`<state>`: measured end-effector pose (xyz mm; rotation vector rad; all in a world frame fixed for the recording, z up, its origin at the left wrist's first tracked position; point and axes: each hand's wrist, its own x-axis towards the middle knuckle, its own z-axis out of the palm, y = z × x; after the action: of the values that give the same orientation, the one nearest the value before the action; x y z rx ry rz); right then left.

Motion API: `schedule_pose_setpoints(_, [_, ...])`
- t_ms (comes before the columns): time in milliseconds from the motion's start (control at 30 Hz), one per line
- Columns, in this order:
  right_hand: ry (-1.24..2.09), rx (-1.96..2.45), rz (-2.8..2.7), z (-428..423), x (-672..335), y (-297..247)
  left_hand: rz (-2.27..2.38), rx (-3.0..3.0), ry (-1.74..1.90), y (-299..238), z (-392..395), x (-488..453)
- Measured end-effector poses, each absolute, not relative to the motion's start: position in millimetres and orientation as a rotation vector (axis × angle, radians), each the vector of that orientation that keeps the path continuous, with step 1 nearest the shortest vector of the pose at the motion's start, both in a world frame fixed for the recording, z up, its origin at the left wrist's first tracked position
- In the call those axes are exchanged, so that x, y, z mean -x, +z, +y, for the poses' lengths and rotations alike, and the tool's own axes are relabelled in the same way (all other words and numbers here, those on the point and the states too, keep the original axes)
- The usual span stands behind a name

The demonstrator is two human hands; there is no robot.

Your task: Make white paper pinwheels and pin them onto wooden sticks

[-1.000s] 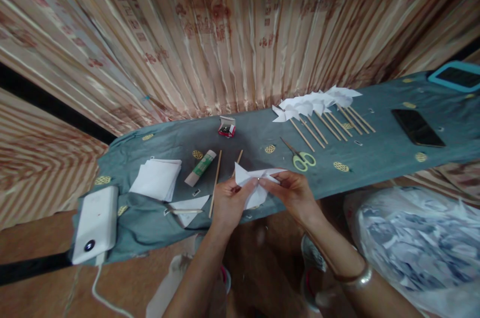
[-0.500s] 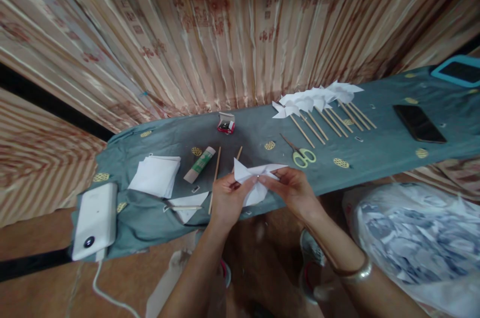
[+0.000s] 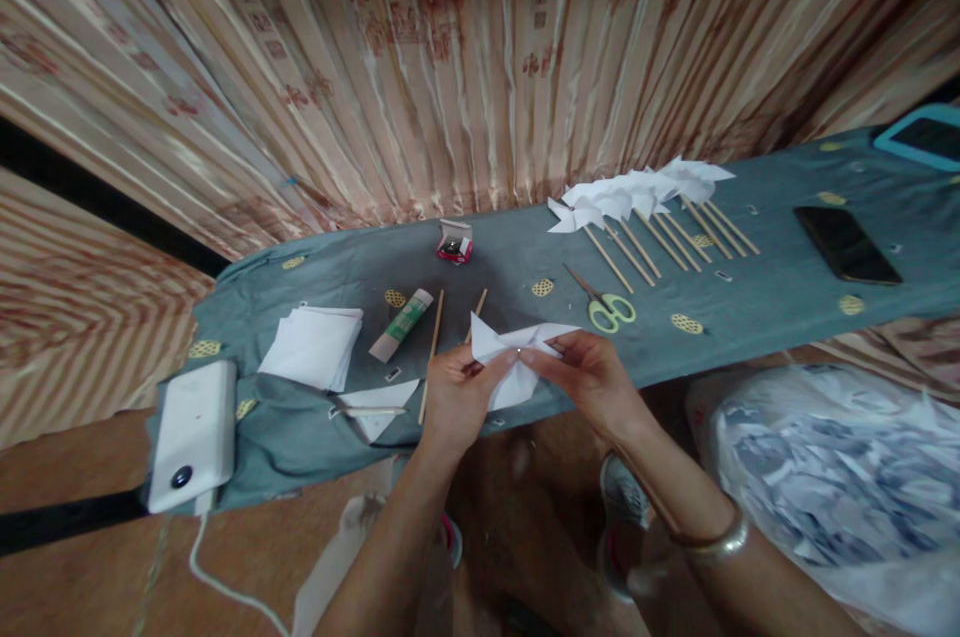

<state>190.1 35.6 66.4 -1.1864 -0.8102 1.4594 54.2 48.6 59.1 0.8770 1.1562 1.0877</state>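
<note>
White folded paper [image 3: 515, 389], sharp-cornered, creased, pinched in left fingers [image 3: 496, 373] and right fingers [image 3: 547, 369]

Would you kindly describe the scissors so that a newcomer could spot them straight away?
Along the back of the green-grey cloth, find the row of white paper pinwheels. Between that row's left end and the right hand, which pinches a folded paper, lie the scissors. Their yellow-green looped handles set them apart from the straight wooden sticks nearby.
</note>
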Motion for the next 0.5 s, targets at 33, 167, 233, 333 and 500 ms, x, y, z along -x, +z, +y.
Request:
schedule_pose_setpoints(33, [1.456,1.189,-0.809,35.6,-190.2,66.4,1.15,-0.867,1.085,59.1,48.6,-54.2])
schedule_pose_setpoints(167, [1.444,1.205,-0.804,35.4,-191.4,64.7,1.142,-0.852,1.077,59.5,48.6,-54.5])
schedule_pose_setpoints(233, [1.444,1.217,-0.802,35.3,-191.6,63.9,1.146,-0.856,1.074,60.0,48.8,-54.9])
schedule_pose_setpoints(333, [1.443,1.232,-0.798,35.3,-191.3,64.0,1.146,-0.838,1.079,60.7,49.0,-55.5])
schedule_pose_setpoints(500, [1.432,1.234,-0.8,35.7,-191.0,65.2,1.157,-0.85,1.069,60.5,48.8,-54.9])
